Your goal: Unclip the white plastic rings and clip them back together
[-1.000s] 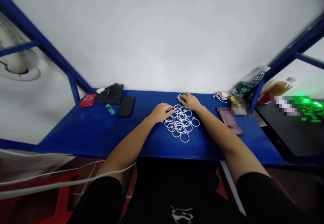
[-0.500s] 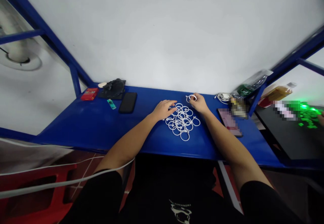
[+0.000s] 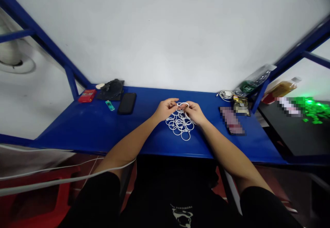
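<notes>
Over the far edge of a pile of white plastic rings (image 3: 177, 133), my two hands are close together. My right hand (image 3: 195, 112) is closed, pinching a white ring (image 3: 184, 103) between thumb and fingers. From the other side, my left hand (image 3: 165, 109) has its thumb and fingertips closed at the left edge of the held ring; the exact contact is small and partly hidden. Each ring in the pile is thin and round, with a small tab. The rings overlap on the blue table (image 3: 103, 128), just below both hands.
Left of my hands lie a black phone (image 3: 127, 103), a teal item (image 3: 109, 105), a red box (image 3: 87, 96) and a black object (image 3: 111, 89). On the right are a blurred phone (image 3: 232, 120), a pouch (image 3: 241, 105), a white cable (image 3: 224, 95) and a plastic bottle (image 3: 254, 82).
My right hand has moved left with the white ring, bringing it to my left hand. My left fingers, apart before, have closed at the ring. The camera view has shifted slightly.
</notes>
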Motion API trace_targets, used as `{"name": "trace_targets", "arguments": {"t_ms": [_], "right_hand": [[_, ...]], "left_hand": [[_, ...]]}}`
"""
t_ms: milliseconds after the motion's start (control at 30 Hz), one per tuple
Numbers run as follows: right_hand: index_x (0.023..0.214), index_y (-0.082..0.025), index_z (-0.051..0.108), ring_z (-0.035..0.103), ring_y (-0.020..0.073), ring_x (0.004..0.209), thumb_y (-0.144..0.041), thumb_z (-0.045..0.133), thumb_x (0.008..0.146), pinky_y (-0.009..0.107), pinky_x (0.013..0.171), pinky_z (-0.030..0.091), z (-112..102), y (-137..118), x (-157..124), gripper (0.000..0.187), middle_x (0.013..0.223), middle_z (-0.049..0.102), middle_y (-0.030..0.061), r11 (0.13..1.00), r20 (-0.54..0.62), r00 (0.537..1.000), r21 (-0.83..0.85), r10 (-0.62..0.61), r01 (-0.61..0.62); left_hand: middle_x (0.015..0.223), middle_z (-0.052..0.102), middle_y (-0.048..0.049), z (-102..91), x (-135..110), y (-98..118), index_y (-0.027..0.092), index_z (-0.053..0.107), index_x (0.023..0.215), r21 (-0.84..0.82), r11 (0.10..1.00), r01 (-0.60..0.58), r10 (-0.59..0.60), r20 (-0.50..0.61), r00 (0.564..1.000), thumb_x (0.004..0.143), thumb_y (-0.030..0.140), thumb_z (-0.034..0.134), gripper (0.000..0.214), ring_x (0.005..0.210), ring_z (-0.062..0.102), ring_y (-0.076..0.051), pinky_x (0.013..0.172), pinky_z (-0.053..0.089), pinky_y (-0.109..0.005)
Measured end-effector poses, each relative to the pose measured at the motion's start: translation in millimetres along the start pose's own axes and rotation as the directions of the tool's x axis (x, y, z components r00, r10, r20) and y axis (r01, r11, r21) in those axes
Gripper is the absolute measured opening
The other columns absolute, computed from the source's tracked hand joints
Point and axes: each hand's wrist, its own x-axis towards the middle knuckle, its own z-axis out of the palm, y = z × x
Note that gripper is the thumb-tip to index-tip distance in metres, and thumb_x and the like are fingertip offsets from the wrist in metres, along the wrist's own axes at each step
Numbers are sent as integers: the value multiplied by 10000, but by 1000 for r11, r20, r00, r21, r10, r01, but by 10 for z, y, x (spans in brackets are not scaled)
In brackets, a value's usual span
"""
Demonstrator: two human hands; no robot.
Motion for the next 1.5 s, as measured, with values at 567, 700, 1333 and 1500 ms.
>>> {"name": "trace_targets", "arguments": {"t_ms": [567,700,1333,1500], "right_hand": [[1016,-200,772,357,99,468,-662,672,868,266,447,277,-182,-54,82,495,626,525,-32,999,-358,933,43,-14,32],[1028,-207,747,446,117,505,-615,737,823,260,483,345,-213,23,107,456,626,590,-28,999,-336,941,4,-38,42],[1065,-211,769,522,99,527,-374,714,718,244,476,409,-176,40,95,387,970,805,48,1000,-315,949,-27,-18,11],[1058,-204,782,523,96,523,-311,611,684,245,475,407,-194,59,104,425,1017,814,59,1000,-280,960,13,12,-8]], "left_hand": [[804,793,-57,-128,77,-110,169,773,987,-42,996,82,-89,-229,969,843,365,766,244,537,604,-97,484,462,-209],[873,812,-79,-153,69,-126,164,805,1055,-4,997,81,-79,-223,971,886,416,732,312,570,640,-112,517,519,-232],[876,790,-44,-180,43,-104,181,795,982,123,992,29,-5,-190,982,915,282,618,214,544,548,-95,540,462,-234],[903,796,-51,-181,48,-117,186,803,1008,124,991,52,-27,-198,980,917,281,619,226,575,581,-101,547,481,-233]]}}
